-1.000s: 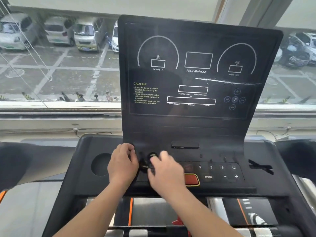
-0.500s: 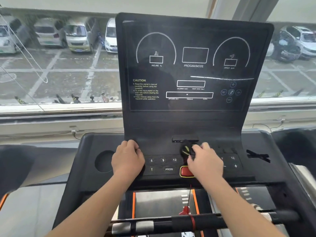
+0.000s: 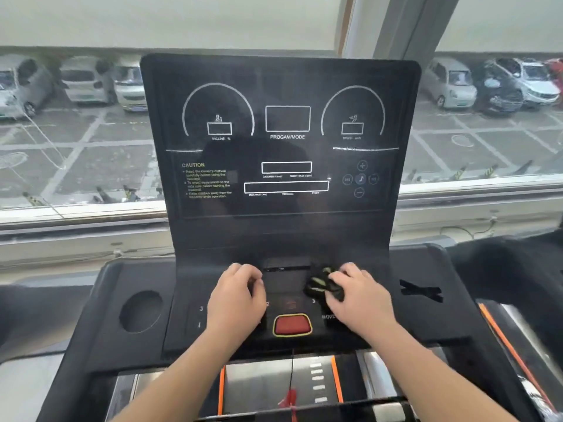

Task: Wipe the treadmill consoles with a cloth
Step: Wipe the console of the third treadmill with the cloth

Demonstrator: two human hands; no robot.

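- Right hand (image 3: 359, 303), grip clamped on cloth (image 3: 323, 284), has swept from left of the red button (image 3: 292, 324) to its right.
- Left hand (image 3: 236, 300) rests on keypad (image 3: 286, 287), loosely curled, empty.
- Keypad pass judged nearly done.

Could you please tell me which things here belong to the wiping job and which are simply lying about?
For the job:
- dark cloth, bunched in the right hand
- left hand, resting on the button panel
- treadmill console

Just there:
- round recess on the console's left
- red safety cord hanging below
- parked cars outside
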